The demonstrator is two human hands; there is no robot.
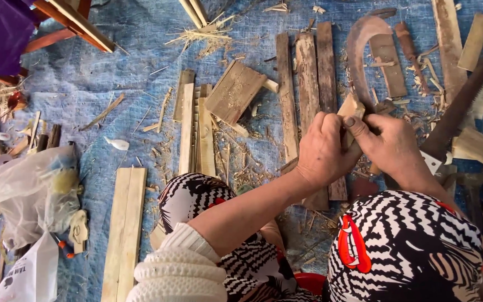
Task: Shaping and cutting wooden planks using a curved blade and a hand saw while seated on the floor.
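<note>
My left hand [322, 151] and my right hand [389, 146] are closed together around a small pale wooden piece [351, 107] that sticks up between them. A curved rusty sickle blade [359, 53] rises from the grip of my right hand, its edge against the wood. Both hands hover over dark wooden slats [308, 84] lying on a blue tarp [102, 78]. My knees in black and white patterned cloth [409, 246] are below the hands.
Pale planks [127, 223] lie at lower left and several more [197, 134] in the middle. A hand saw [459, 106] lies at right. A plastic bag [23, 196] sits at left. Wood shavings and scraps are scattered over the tarp.
</note>
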